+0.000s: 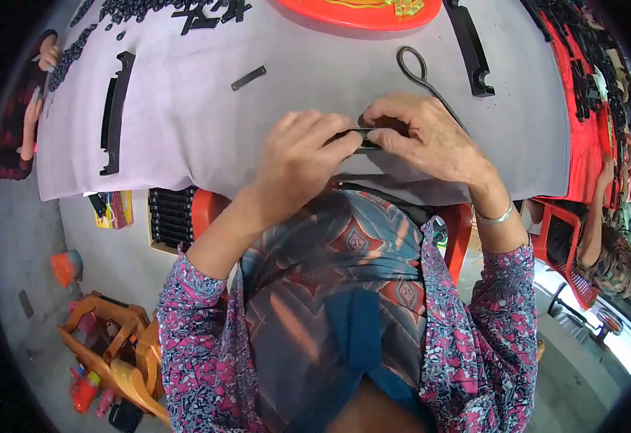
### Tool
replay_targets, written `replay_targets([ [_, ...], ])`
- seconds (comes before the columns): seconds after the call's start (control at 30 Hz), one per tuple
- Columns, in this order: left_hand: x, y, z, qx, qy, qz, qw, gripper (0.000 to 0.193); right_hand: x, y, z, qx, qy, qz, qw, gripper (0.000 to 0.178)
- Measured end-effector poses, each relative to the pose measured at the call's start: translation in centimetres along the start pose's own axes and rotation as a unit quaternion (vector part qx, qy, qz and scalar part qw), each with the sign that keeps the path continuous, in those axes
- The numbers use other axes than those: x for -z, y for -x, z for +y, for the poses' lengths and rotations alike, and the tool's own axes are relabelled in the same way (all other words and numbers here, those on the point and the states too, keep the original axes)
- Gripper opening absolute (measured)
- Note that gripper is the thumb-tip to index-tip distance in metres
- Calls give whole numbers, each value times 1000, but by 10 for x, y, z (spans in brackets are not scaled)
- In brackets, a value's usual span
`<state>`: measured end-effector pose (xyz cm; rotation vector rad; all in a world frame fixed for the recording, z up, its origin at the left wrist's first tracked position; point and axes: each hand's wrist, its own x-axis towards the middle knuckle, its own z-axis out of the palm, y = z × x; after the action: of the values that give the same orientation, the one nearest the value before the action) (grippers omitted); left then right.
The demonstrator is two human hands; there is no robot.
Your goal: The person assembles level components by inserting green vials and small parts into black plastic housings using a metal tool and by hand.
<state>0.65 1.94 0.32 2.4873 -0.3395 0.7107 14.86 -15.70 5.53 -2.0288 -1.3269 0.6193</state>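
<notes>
My left hand (305,155) and my right hand (427,137) meet near the table's front edge. Between them they pinch a narrow black piece (366,143), thumbs pressed close together on it. My fingers cover most of this piece, so its full shape is hidden. Beyond my hands lies a small dark flat strip (249,78). A dark metal rod with a looped end (424,78) runs down behind my right hand. Long black notched plastic bars lie on both sides: a left bar (117,115) and a right bar (472,50).
A red plate (308,16) holding yellowish strips sits at the far edge. Small black parts (77,47) are heaped far left, near another person's hands (34,108). Black pieces (214,18) lie beside them. Below the table is a box of black bars (171,216). Someone's arm (597,209) shows right.
</notes>
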Motion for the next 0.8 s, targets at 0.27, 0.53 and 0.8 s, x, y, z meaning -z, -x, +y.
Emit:
replay_targets([
  [0.27, 3, -4, -2, -13, 18, -7, 1000, 23, -4, -9, -6, -56, -11, 5, 998, 18],
  [0.53, 5, 1, -4, 15, 64, 5, 998, 16, -3, -12, -2, -72, -27, -7, 997, 18],
  [0.8, 5, 2, -5, 7, 48, -2, 999, 17, 18, 4, 16, -76, -115, 187, 973, 16],
])
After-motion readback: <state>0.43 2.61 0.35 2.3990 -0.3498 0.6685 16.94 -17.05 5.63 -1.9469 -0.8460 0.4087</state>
